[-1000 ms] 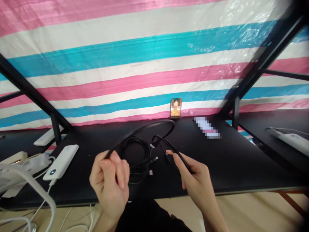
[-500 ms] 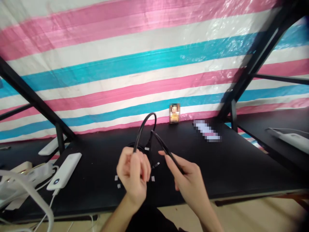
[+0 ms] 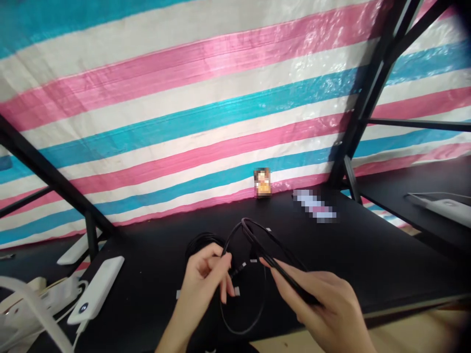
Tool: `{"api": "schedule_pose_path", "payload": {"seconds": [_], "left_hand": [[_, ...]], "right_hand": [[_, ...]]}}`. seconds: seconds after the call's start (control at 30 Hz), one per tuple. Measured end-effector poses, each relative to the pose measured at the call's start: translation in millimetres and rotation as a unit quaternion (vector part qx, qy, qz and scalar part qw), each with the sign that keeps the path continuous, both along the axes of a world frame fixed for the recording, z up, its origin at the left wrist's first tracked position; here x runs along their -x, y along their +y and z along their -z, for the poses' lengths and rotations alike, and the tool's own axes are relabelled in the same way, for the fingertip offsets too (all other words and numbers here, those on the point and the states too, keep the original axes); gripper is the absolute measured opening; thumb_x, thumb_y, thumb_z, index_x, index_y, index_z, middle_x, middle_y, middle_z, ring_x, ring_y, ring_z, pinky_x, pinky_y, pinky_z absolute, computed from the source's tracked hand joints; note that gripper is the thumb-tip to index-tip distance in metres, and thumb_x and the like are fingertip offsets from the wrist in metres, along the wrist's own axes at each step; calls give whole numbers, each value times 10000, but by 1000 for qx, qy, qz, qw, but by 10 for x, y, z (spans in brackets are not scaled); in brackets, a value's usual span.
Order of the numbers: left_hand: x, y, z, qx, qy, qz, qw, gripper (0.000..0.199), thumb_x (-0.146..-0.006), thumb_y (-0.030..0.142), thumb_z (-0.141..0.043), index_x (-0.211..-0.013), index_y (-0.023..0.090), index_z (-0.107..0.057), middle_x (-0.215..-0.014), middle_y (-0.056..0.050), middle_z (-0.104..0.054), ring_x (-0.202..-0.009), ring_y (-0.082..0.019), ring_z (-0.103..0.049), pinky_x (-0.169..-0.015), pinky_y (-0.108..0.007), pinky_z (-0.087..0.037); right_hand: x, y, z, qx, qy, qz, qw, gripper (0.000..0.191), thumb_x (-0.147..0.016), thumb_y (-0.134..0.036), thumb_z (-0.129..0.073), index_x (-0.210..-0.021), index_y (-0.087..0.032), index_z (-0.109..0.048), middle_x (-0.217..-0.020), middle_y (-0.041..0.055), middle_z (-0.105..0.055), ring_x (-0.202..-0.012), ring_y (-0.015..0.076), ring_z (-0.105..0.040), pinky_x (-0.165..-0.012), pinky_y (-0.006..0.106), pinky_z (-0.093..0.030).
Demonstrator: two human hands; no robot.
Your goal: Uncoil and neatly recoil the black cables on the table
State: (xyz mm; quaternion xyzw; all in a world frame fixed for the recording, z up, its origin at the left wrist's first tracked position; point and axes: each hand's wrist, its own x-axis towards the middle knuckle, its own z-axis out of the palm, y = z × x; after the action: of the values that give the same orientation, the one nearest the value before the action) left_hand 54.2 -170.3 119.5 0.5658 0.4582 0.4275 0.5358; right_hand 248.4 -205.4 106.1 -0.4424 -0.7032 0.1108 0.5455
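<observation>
A thin black cable [image 3: 246,228] runs in loops between my hands above the black table. My left hand [image 3: 208,272] pinches one strand of it between thumb and fingers. In my right hand [image 3: 320,299] several strands lie bunched together, gripped between thumb and fingers. A loose loop hangs below, between the hands. Behind my left hand lies a coiled black cable [image 3: 203,240], partly hidden by that hand. A cable connector [image 3: 241,267] with a light metal tip shows just right of my left fingers.
On the left are a white power bank [image 3: 97,289] with a cable and a white power strip [image 3: 47,301]. Toward the back stand a small blurred figure [image 3: 262,184] and a blurred flat item [image 3: 314,205]. Black metal frame legs [image 3: 353,127] rise on both sides before a striped sheet [image 3: 184,132].
My right hand has moved right and down, with more cable bunched in it. My left hand has turned and lowered slightly. The view has tilted up, and a loop now hangs between the hands.
</observation>
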Motion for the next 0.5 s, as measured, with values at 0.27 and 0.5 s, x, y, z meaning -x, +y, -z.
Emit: {"api": "schedule_pose_path", "payload": {"seconds": [0.27, 0.5], "left_hand": [[190, 276, -260, 82, 26, 148, 985, 265, -785, 242, -443, -986, 160, -595, -389, 51, -509, -420, -165, -618, -430, -199, -355], [158, 539, -202, -6, 115, 63, 991, 99, -728, 144, -394, -752, 190, -478, -567, 13, -623, -444, -115, -599, -430, -186, -346]], "right_hand": [[-87, -215, -3, -13, -49, -25, 998, 279, -800, -313, -699, -1075, -356, -720, -706, 2, -735, -545, 173, -659, -559, 267, -571], [-126, -188, -139, 44, 64, 31, 997, 181, -806, -343, -668, -935, -282, -779, -424, -33, -577, -314, 103, -484, -374, 207, -458]]}}
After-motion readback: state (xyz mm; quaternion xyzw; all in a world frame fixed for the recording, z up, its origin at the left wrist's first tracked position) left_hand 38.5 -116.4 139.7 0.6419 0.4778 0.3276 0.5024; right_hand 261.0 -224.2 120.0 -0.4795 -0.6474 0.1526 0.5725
